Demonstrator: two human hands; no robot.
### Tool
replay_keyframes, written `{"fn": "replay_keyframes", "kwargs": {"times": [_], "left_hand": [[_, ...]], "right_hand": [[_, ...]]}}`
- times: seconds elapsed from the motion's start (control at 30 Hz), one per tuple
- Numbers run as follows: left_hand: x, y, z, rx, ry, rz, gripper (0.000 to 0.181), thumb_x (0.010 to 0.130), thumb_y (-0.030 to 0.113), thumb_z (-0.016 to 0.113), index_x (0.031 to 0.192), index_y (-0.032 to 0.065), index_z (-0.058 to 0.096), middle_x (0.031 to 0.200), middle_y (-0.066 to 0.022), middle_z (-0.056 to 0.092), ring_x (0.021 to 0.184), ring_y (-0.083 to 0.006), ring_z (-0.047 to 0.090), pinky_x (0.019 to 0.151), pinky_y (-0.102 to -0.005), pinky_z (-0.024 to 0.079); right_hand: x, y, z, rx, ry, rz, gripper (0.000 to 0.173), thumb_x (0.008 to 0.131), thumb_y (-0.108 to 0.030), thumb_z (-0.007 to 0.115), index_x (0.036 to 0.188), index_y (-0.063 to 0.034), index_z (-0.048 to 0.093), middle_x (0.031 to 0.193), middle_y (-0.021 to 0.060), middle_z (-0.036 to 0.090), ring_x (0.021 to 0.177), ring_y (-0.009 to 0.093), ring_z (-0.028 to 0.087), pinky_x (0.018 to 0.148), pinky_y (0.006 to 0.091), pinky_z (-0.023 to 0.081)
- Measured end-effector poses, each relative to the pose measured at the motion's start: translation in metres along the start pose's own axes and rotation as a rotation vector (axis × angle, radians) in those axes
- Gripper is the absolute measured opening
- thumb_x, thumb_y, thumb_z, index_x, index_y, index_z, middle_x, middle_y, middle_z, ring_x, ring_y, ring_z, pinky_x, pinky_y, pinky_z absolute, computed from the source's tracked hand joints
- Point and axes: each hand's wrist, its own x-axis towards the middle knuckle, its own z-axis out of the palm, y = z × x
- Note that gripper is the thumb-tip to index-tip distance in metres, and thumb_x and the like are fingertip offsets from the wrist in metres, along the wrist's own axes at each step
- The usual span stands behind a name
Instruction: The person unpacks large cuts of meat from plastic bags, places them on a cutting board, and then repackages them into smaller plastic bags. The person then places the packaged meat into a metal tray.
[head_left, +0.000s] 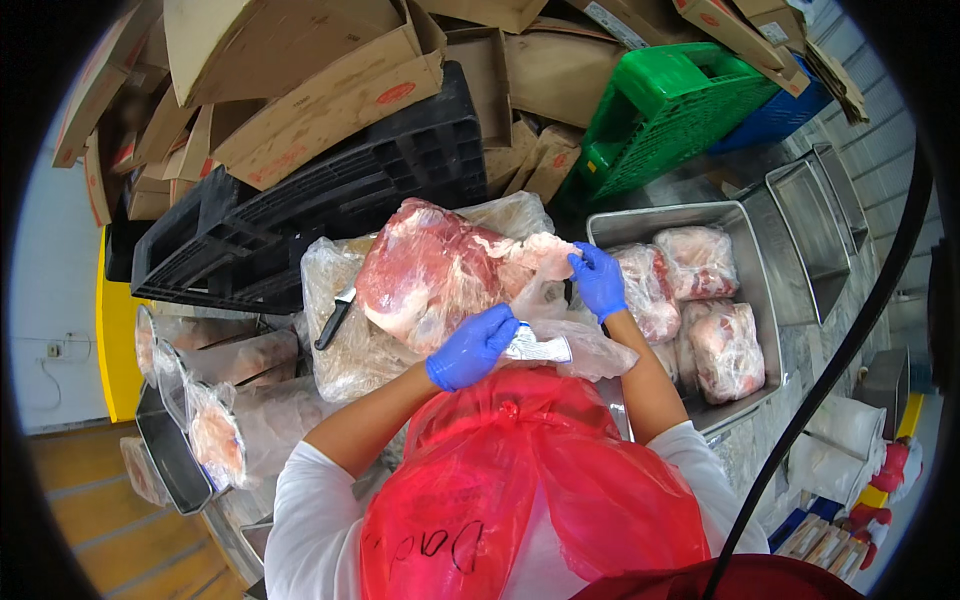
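Note:
A large piece of raw meat (427, 277) lies on clear plastic wrapping in front of me. My left hand (472, 346), in a blue glove, is closed at the meat's near edge on a clear plastic bag (592, 346) that bears a printed label (536, 346). My right hand (598, 281), gloved too, pinches the pale flap of fat (544, 251) at the meat's right end, with plastic film hanging beside it. A knife with a black handle (334, 324) rests left of the meat, its blade partly hidden.
A metal tub (765, 315) with several wrapped meat pieces (694, 262) stands at right. Several bagged meat pieces (217, 431) lie at left by a metal tray (176, 465). Behind are black (375, 165) and green (667, 112) plastic pallets and cardboard boxes (330, 112). A black cable (840, 345) crosses the right side.

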Motion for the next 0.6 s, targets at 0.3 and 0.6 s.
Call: {"fn": "replay_keyframes", "kwargs": {"times": [0.3, 0.6], "left_hand": [[-0.044, -0.01, -0.014, -0.389, 0.199, -0.237, 0.016, 0.092, 0.019, 0.051, 0.091, 0.004, 0.054, 0.081, -0.0038, 0.05, 0.076, -0.0137, 0.047, 0.068, -0.0277, 0.041], [-0.059, 0.012, 0.006, -0.33, 0.259, -0.317, 0.02, 0.093, 0.017, 0.048, 0.088, 0.0004, 0.057, 0.078, -0.003, 0.053, 0.075, -0.0123, 0.05, 0.068, -0.0298, 0.043]], "right_hand": [[0.012, 0.0, 0.004, 0.097, -0.041, 0.072, 0.026, 0.082, -0.015, 0.063, 0.103, -0.0001, 0.063, 0.078, 0.0104, 0.065, 0.064, 0.013, 0.057, 0.061, 0.0291, 0.048], [0.008, 0.017, 0.017, 0.186, 0.035, 0.057, 0.025, 0.082, -0.012, 0.064, 0.103, 0.002, 0.062, 0.084, 0.007, 0.065, 0.07, 0.01, 0.057, 0.066, 0.025, 0.047]]}}
